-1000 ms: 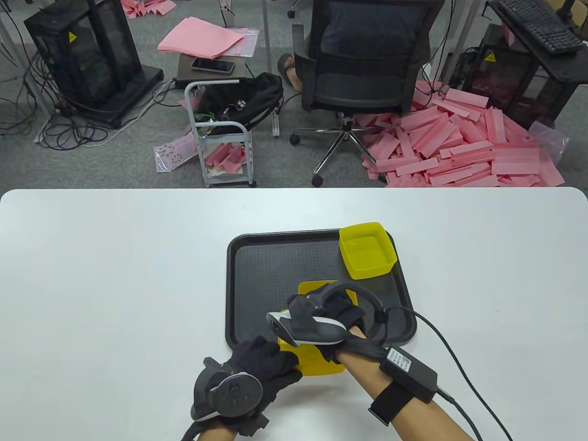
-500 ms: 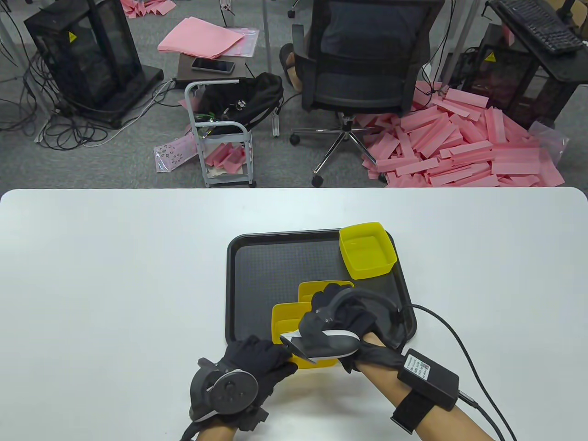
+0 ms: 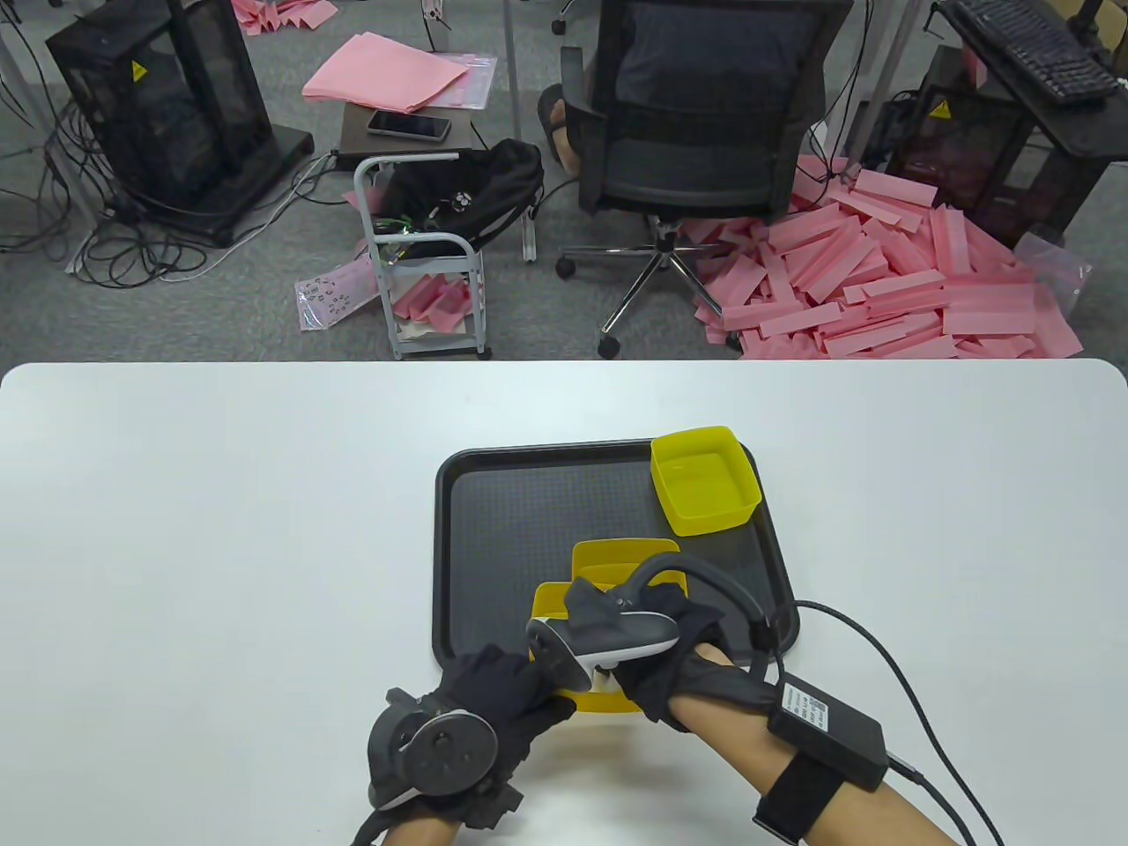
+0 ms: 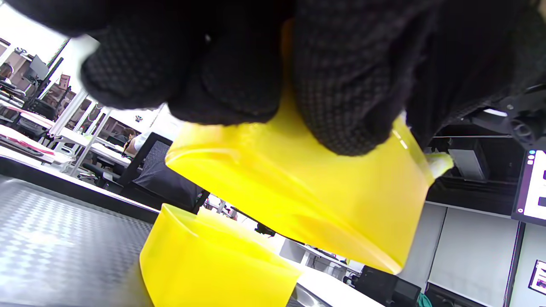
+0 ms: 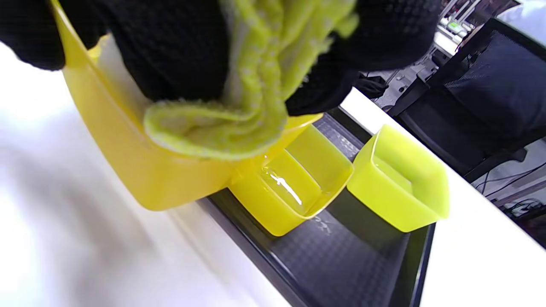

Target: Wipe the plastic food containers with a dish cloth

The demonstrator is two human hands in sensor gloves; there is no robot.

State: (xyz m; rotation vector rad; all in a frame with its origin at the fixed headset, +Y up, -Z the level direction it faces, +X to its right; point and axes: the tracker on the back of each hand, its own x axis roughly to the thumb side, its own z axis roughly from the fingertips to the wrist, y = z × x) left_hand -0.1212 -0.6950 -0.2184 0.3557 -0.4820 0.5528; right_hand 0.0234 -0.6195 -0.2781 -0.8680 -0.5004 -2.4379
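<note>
My left hand (image 3: 493, 696) grips a yellow plastic container (image 3: 599, 701) by its near rim and holds it tilted over the tray's front edge; it also shows in the left wrist view (image 4: 298, 187) and the right wrist view (image 5: 128, 145). My right hand (image 3: 634, 634) holds a yellow-green dish cloth (image 5: 239, 94) pressed inside that container. A second yellow container (image 3: 608, 557) sits on the black tray (image 3: 511, 511) just beyond, also in the right wrist view (image 5: 294, 187). A third yellow container (image 3: 705, 480) stands at the tray's far right corner.
The white table (image 3: 220, 529) surrounds the tray. A cable (image 3: 890, 670) runs from my right wrist pack off the bottom right. Beyond the table edge are an office chair (image 3: 705, 132), a small cart (image 3: 423, 256) and pink foam strips (image 3: 881, 273) on the floor.
My right hand with the cloth has shifted right, then back left inside the held container. The container stays in my left hand, which has hardly moved.
</note>
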